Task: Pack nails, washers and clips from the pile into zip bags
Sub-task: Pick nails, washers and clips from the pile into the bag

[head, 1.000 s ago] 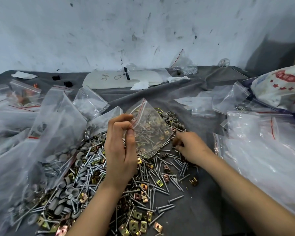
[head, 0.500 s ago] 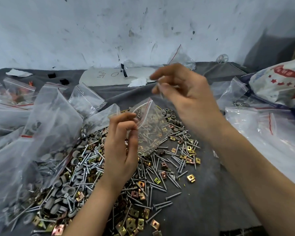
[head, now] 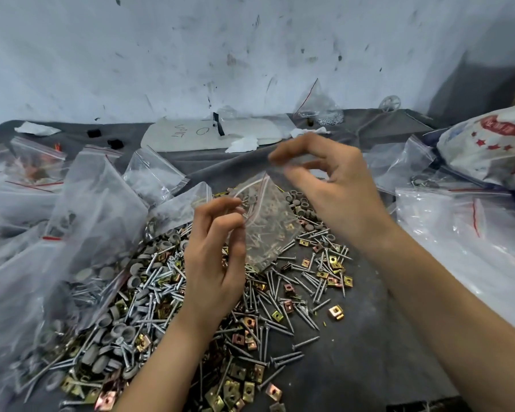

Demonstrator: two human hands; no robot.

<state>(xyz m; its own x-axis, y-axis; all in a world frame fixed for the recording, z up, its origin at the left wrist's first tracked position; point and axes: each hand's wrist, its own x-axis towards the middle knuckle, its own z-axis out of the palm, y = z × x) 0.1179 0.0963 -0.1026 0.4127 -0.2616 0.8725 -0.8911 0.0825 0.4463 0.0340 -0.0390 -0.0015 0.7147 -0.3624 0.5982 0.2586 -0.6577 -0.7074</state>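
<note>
Small clear zip bag [head: 265, 233] with a red seal line, mouth gaping, part full of nails and brass clips; sits dead centre, lower end down at the pile [head: 161, 292]. Pinched at its 9 o'clock lip by left hand [head: 214, 263], fingers curled on the plastic. At 1 o'clock, right hand [head: 333, 188], thumb and forefinger bent toward the mouth; grip blurred, cannot tell. Bare grey cloth [head: 369, 352] at 5 o'clock; heaped bags [head: 95, 203] crowding 9, slack bags [head: 458, 233] at 3.

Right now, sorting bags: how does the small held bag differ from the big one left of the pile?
The small bag is held up, pinched by the left hand; the big bag lies on the pile. The small bag shows mostly nails; the big bag shows grey washers. Both are clear plastic.
</note>
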